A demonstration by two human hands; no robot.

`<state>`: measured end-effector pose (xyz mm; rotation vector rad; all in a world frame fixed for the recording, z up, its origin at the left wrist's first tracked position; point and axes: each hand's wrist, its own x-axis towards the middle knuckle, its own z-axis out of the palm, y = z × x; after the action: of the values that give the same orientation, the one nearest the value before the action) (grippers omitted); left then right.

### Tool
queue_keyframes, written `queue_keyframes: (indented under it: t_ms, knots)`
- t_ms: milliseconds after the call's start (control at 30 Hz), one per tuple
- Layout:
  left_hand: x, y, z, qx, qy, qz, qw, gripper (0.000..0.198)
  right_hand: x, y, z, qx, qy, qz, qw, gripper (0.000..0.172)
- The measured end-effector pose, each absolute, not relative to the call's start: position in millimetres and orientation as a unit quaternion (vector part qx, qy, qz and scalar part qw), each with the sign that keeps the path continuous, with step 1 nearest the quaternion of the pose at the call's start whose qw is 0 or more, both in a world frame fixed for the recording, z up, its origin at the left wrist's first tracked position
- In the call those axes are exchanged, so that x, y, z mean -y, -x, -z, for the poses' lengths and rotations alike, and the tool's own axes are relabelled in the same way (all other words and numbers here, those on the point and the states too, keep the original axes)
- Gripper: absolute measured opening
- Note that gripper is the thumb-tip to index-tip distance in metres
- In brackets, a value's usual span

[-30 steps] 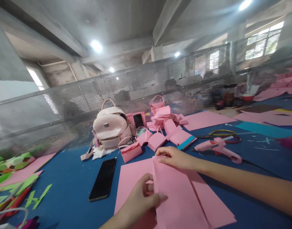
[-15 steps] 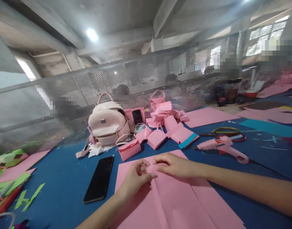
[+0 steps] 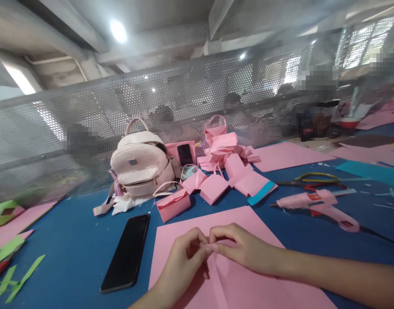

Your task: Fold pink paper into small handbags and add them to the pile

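Observation:
A large pink paper sheet (image 3: 248, 223) lies on the blue table, and a narrow folded edge (image 3: 217, 279) runs along the pink paper toward me. My left hand (image 3: 189, 257) pinches the far end of that folded edge. Right beside it, my right hand (image 3: 237, 246) presses the same spot with thumb and curled fingers, the two thumbs nearly meeting. The exact fold between the fingertips is partly hidden. Left of the paper lies a black phone (image 3: 126, 253). Just beyond it stands a small pink paper bag (image 3: 174, 204) with a handle.
A white backpack (image 3: 142, 163) leans near the perforated metal divider (image 3: 119, 103). More pink paper bags (image 3: 213, 187) are piled at centre. On the right lie a pink glue gun (image 3: 325, 204) with its cord and scissors (image 3: 316, 178). Green paper strips (image 3: 26, 274) lie at left.
Both hands have come closer together at the fold and sit lower in view. The camera view has shifted slightly; the table items stay where they were.

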<state>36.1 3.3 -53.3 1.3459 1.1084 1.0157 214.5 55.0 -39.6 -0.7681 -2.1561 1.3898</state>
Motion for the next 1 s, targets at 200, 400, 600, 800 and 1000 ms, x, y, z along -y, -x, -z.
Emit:
queue_keyframes:
  t_ms: [200, 400, 600, 800, 1000]
  knots:
    - [0.2, -34.2, 57.7, -0.471, -0.571, -0.423, 0.521, 0.027, -54.4, -213.5, 41.5, 0.761, 0.26, -0.545, 0.236, 0.019]
    - [2.8, -31.2, 53.5, -0.503, -0.617, -0.413, 0.442, 0.023, -54.6, -212.5, 39.6, 0.753, 0.272, -0.551, 0.236, 0.018]
    - [-1.5, -32.3, 52.3, -0.516, -0.544, -0.44, 0.493, 0.02, -56.1, -211.9, 37.6, 0.757, 0.31, -0.522, 0.244, 0.018]
    - [-4.0, -34.8, 55.1, -0.515, -0.483, -0.453, 0.545, 0.032, -58.7, -212.7, 41.0, 0.751, 0.335, -0.514, 0.243, 0.016]
    - [1.3, -33.9, 53.0, -0.544, -0.546, -0.469, 0.431, 0.021, -61.2, -211.1, 45.7, 0.721, 0.308, -0.565, 0.257, 0.016]
